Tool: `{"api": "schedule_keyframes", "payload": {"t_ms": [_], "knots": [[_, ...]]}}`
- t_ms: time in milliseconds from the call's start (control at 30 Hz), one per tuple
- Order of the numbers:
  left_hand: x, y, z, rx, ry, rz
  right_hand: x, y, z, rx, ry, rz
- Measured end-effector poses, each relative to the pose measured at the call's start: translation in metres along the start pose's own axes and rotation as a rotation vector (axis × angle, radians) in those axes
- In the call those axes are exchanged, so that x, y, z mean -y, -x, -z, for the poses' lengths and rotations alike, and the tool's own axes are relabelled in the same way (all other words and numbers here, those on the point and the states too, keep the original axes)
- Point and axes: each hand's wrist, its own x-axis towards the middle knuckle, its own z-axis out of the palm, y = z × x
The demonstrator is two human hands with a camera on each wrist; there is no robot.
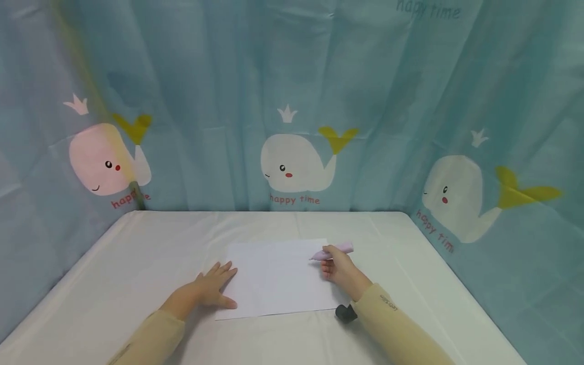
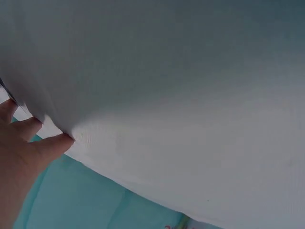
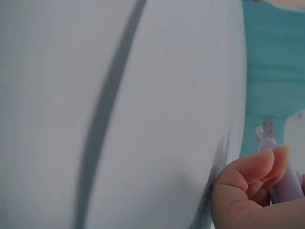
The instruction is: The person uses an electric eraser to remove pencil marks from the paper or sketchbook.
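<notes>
A white sheet of paper (image 1: 274,284) lies flat on the white-covered table (image 1: 255,344). Fingers spread, my left hand (image 1: 214,286) rests at the paper's left edge; the left wrist view shows part of that hand (image 2: 28,152) with its fingertips touching a white surface. Over the sheet's right side, my right hand (image 1: 339,268) pinches a thick lilac pen (image 1: 345,248) between thumb and fingers. Its tapered end points left, over the paper. In the right wrist view the pen (image 3: 286,187) has a narrow pale tip, and part of its body is hidden by my fingers.
Blue-green curtains (image 1: 205,126) printed with whales hang at the back and both sides, right beyond the table's edges. A small black device (image 1: 345,313) sits at my right wrist, by the paper's lower right corner.
</notes>
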Motion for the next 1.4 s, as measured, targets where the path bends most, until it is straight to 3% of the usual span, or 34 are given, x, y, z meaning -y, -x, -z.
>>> {"api": "schedule_keyframes", "payload": {"t_ms": [233,467,633,867,1133,1267,1400], "knots": [[-0.003,0.006,-0.001,-0.073,-0.001,-0.024,0.010,0.004,0.043,-0.015,-0.065,0.025],[-0.007,0.012,-0.004,-0.142,-0.092,-0.048,0.015,0.004,0.072,-0.019,-0.177,0.009],[-0.009,0.015,-0.005,-0.169,-0.108,-0.042,0.017,0.004,0.084,-0.064,-0.102,0.019],[-0.010,0.021,-0.009,-0.169,-0.088,-0.021,0.020,0.009,0.091,-0.020,-0.082,0.015],[-0.013,0.024,-0.009,-0.147,-0.091,0.000,0.022,0.012,0.100,-0.099,0.063,0.045],[-0.012,0.022,-0.009,-0.132,-0.086,-0.001,0.021,0.018,0.108,-0.061,0.100,0.036],[-0.011,0.020,-0.008,-0.118,-0.080,0.005,0.020,0.022,0.114,-0.026,0.208,0.030]]}}
